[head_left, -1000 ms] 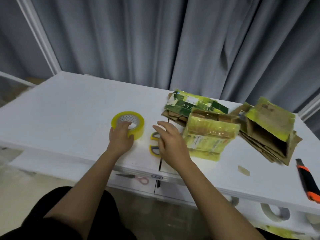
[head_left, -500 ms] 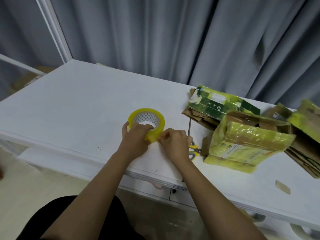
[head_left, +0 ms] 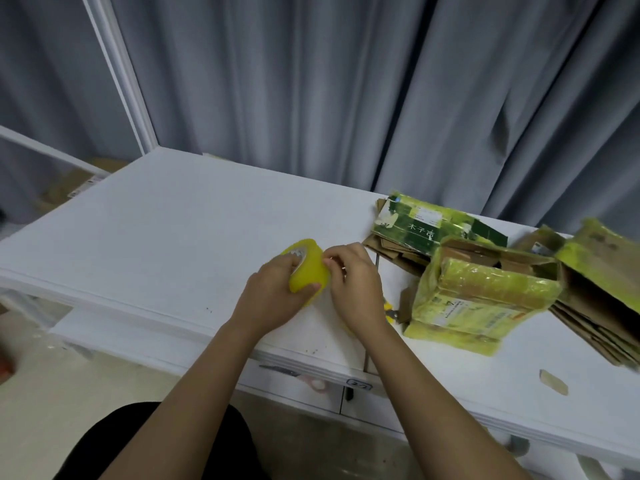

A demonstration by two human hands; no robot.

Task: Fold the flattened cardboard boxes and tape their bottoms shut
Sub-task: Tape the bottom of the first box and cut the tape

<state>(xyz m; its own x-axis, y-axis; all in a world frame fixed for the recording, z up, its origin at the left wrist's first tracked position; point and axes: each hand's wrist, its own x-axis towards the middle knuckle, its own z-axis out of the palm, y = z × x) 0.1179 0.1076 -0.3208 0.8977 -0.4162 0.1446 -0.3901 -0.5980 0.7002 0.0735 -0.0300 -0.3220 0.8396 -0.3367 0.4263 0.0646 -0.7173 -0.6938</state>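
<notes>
While the left hand [head_left: 273,299] grips the tape roll [head_left: 309,271] tilted just above the table [head_left: 156,230], the right hand [head_left: 353,285] pinches at its rim, apparently finding the tape's end. Next, pull a strip toward the folded box [head_left: 485,299] close by.

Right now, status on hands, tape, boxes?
Left hand grips tape roll, tilted up off table. Right hand picks at roll's edge. Boxes untouched, nothing blocking.
</notes>
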